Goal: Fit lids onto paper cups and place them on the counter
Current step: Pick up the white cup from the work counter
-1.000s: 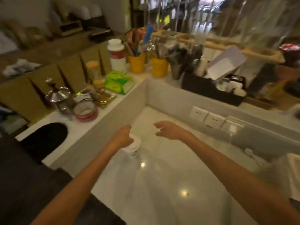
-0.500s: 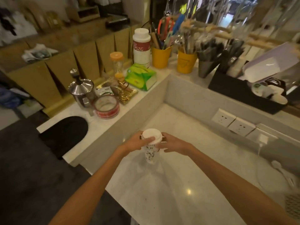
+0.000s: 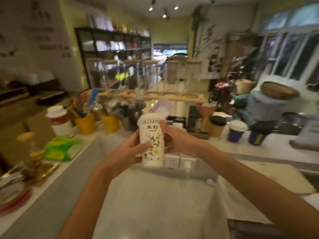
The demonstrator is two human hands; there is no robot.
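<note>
Surface: pale grey polished stone counter (image 3: 155,204), sunk below a raised white ledge (image 3: 269,149) that runs from 9 o'clock round to 3 o'clock. White wall sockets (image 3: 171,161) are set in the ledge's face at 12 o'clock, just behind the cup.

Room: a shop interior, blurred. Black open shelving (image 3: 112,49) at 11 o'clock, tall paned windows (image 3: 290,54) at 2 o'clock, and a pale wooden rack of clear glass tubes (image 3: 155,95) at 12 o'clock.

Task item: one white paper cup (image 3: 152,147), printed "JASMINE" over green-and-yellow flower sprigs, capped with a white plastic lid (image 3: 146,117). It is upright and held off the counter at the centre of my view. My left hand (image 3: 127,150) wraps its body from 9 o'clock, thumb across the print. My right hand (image 3: 177,140) clasps its upper side from 3 o'clock, fingers curled behind.

Containers on the ledge:
- Two yellow pots, one (image 3: 85,125) at 10 o'clock and the other (image 3: 110,123) beside it, both holding upright tools too blurred to name.
- White bottle with red band (image 3: 59,120), at 10 o'clock.
- Green soft packet (image 3: 60,149), at 9 o'clock.
- Brown kraft cup with black lid (image 3: 216,126), at 2 o'clock.
- Blue cup with white lid (image 3: 236,131), next to it.
- Blue cup with black lid (image 3: 259,133), at 3 o'clock.
</note>
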